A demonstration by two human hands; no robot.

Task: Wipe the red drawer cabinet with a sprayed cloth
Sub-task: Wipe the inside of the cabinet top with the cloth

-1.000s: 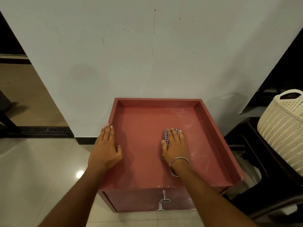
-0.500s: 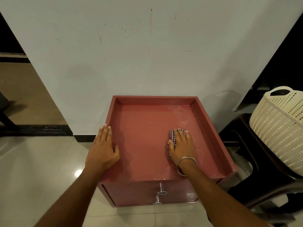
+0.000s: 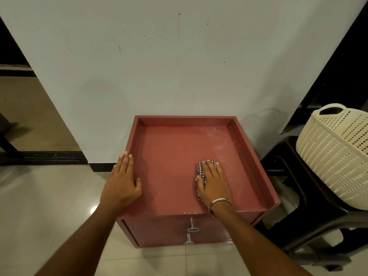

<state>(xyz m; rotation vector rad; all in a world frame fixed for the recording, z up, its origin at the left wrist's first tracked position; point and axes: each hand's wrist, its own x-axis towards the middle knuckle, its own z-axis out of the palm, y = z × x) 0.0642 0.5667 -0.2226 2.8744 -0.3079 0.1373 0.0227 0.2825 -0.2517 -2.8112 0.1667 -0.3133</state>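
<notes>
Right hand (image 3: 214, 183) with checked purple-white cloth (image 3: 201, 170) slides slightly left across tray top of red wooden drawer cabinet (image 3: 173, 156), frame centre; flat fingers press cloth. Left hand (image 3: 121, 184) flat, fingers straight, steadies left rim.

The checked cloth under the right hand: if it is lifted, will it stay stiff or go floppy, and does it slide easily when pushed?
The cloth is bunched under the flat right hand, so it is probably soft and would droop if lifted. It looks small and thin, so likely light. The cabinet top shows shiny streaks, so the cloth probably glides easily when pushed.
</notes>
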